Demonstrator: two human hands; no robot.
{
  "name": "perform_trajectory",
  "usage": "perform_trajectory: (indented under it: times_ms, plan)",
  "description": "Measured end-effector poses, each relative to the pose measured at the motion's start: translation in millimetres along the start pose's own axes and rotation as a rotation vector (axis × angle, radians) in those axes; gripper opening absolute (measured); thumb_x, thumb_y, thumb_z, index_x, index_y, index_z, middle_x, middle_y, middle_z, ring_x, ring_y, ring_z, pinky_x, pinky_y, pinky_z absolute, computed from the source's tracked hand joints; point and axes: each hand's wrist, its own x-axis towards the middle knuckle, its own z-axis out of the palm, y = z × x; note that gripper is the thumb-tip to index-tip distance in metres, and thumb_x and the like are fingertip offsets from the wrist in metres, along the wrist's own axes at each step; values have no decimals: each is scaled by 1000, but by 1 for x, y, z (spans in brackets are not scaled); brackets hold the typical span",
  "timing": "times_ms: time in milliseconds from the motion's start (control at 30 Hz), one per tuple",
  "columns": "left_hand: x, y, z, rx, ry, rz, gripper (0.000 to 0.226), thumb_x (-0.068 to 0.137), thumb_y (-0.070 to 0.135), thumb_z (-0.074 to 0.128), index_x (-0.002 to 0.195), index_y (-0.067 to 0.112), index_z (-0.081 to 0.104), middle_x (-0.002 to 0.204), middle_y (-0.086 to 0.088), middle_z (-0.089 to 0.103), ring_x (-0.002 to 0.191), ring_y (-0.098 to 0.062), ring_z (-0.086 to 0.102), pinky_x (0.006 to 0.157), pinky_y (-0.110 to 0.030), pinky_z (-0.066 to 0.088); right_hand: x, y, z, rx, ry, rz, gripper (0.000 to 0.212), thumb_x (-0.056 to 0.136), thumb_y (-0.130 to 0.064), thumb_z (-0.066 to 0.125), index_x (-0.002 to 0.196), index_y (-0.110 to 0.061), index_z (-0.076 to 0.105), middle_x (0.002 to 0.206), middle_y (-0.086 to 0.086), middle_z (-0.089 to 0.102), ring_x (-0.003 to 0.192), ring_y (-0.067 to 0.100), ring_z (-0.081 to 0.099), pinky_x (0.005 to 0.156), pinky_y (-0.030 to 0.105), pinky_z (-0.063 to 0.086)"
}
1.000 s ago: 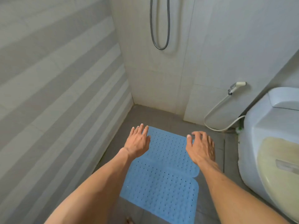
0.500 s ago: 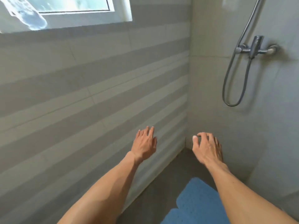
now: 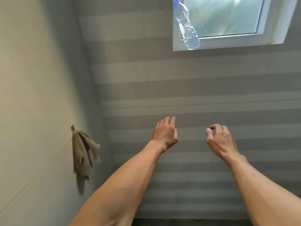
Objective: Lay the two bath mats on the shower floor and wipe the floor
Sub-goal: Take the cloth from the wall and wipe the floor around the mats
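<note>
a: what is being held just now, nearest the camera?

b: nothing is being held. the left hand (image 3: pixel 165 133) is being kept loosely spread, fingers apart, touching nothing. the right hand (image 3: pixel 219 141) is being curled, thumb and forefinger nearly together, with nothing seen between them.

a: and the thing being sought for the wiping?

b: a beige cloth (image 3: pixel 83 152) is hanging from a hook (image 3: pixel 72 127) on the left wall, well apart from both hands. it is judged to be light, soft and limp; it is probably best taken up near the hook, where the folds are being gathered.

a: the mats?

b: no mat is being shown; only a dark strip of floor (image 3: pixel 187 222) is visible. beyond, a plastic bottle (image 3: pixel 186 28) is leaning at the window (image 3: pixel 228 22).
</note>
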Motion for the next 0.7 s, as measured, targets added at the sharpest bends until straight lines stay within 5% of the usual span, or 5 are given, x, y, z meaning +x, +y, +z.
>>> perform_trajectory:
  times_ms: [333,500,700]
  plan:
    - [-99,-104,-112,298,270,-452,37,80,12,54,116,5,50,118,-17,51,103,-35,50,86,-39,43,-52,-159,73,77,-308,-374,31,98,-44,42,118,-25,55,122,5,54,112,30,56,92,40,45]
    - [-136,-152,-148,206,159,-853,41,82,11,60,119,-1,46,120,-19,56,107,-35,60,84,-38,50,-77,-223,121,48,-503,-558,36,97,-39,50,127,-22,56,131,4,55,125,26,50,102,41,44]
    - [-150,-188,-144,166,148,-937,23,90,11,52,109,2,60,114,-17,65,104,-37,62,81,-40,51,-72,-282,167,31,-684,-644,38,100,-31,47,137,-27,51,144,1,51,129,25,50,108,42,42]
